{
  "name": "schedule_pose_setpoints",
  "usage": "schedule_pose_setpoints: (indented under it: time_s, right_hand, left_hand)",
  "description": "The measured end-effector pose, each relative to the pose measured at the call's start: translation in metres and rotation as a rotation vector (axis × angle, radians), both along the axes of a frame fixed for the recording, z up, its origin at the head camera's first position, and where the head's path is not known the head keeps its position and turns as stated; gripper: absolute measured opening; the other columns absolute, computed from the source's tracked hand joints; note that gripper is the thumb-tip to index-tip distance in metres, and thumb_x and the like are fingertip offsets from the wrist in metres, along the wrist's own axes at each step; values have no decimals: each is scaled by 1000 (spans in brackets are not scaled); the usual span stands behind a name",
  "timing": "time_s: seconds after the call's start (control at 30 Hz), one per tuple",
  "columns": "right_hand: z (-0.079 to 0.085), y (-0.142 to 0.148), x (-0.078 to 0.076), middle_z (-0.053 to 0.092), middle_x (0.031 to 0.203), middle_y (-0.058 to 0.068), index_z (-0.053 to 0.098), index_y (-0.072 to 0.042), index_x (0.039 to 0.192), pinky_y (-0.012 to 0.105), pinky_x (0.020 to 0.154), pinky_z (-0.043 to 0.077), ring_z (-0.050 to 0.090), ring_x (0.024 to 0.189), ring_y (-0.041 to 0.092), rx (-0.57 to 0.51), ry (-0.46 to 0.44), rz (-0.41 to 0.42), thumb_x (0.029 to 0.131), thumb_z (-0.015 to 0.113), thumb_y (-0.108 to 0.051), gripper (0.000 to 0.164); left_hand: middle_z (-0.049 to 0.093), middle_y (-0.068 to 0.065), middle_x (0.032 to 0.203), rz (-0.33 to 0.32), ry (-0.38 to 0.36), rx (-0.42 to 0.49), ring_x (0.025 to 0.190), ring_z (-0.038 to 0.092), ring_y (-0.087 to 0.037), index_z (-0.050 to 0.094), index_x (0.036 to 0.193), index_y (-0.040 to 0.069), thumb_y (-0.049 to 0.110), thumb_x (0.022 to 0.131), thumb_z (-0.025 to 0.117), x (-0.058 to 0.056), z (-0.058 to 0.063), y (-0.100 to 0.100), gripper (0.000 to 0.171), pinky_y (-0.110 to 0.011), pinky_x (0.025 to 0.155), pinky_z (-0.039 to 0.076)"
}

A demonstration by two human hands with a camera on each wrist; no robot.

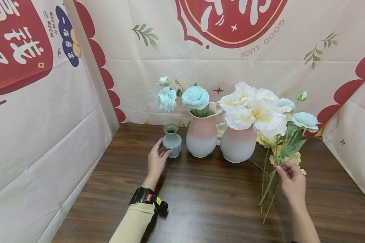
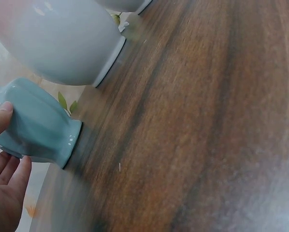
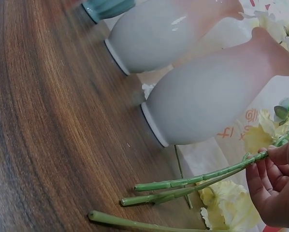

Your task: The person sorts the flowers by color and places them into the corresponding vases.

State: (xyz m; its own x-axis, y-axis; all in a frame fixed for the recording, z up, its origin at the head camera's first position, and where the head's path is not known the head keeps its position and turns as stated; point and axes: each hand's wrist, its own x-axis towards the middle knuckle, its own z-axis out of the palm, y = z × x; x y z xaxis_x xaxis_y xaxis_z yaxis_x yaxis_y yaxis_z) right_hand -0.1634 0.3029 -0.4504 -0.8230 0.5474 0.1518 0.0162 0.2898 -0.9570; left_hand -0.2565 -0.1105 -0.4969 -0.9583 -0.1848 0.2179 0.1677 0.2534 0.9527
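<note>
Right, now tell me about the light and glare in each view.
Head: soft, fairly even light, with a dark shadow on the wooden tabletop beside the left sleeve; left wrist: pale glare in the tabletop's lower right corner of the picture, tiny glints near the foot of the small blue-green vase; right wrist: white highlights on the middle pink-and-white vase.

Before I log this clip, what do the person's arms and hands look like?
The left arm has a pale yellow sleeve and a black wrist device with a red label and yellow tag. The left hand and right hand are gloveless; the right forearm shows no sleeve.
</note>
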Motion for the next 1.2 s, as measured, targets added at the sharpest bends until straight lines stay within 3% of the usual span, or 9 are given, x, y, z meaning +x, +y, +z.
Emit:
schedule_pose_setpoints:
  time_s: [0.23, 0.57, 0.83, 0.93, 1.03, 1.13, 1.2]
  right_hand:
    - [-2, 2, -1, 57, 69, -25, 60, -15, 85, 0, 60, 48, 56, 65, -14, 17, -1, 3, 94, 62, 3, 20]
    - [-4, 3, -4, 62, 71, -23, 61, -14, 86, 3, 60, 51, 60, 65, -11, -26, -2, 12, 95, 62, 2, 19]
    - [-3, 2, -3, 61, 72, -23, 62, -10, 87, 3, 60, 52, 59, 64, -11, -33, 15, 21, 96, 62, 1, 14]
    - [-3, 3, -4, 61, 72, -23, 62, -10, 87, 3, 61, 51, 58, 65, -11, -51, 3, 17, 96, 61, 2, 15]
    - [-3, 4, -5, 60, 71, -24, 62, -7, 90, 2, 61, 50, 58, 65, -12, -38, -19, 8, 96, 60, 2, 11]
    - [-3, 4, -4, 60, 71, -24, 62, -4, 91, 2, 61, 50, 57, 65, -13, -15, -13, 13, 96, 60, 3, 9]
    - [-3, 4, -4, 60, 71, -24, 62, -7, 89, 2, 60, 50, 57, 65, -12, -24, 4, 25, 95, 60, 4, 13]
  left_hand:
    - [50, -21, 147, -4, 8, 8, 137, 49, -37, 45, 149, 6, 9, 87, 76, 2, 1, -1, 69, -45, 106, 53]
    - [50, -19, 147, 2, 82, 24, 138, 49, -36, 45, 148, 5, 12, 86, 77, 7, 20, -2, 70, -42, 109, 51]
    - [51, -15, 147, 19, 113, 26, 139, 48, -33, 48, 146, 7, 11, 86, 78, 11, 27, -2, 67, -43, 112, 48]
    - [56, -17, 134, 42, 172, 25, 129, 56, -35, 56, 133, 2, 10, 86, 78, 16, 30, 1, 53, -41, 107, 54]
    - [60, -18, 114, 53, 241, 37, 110, 66, -34, 59, 114, -2, 8, 85, 78, 22, 34, 7, 36, -34, 92, 62]
    - [62, -19, 103, 31, 284, 57, 95, 68, -32, 57, 104, -2, 8, 84, 80, 28, 37, 17, 32, -28, 79, 63]
    - [63, -19, 103, 7, 290, 65, 95, 68, -30, 58, 103, -1, 9, 83, 81, 30, 38, 24, 33, -29, 77, 63]
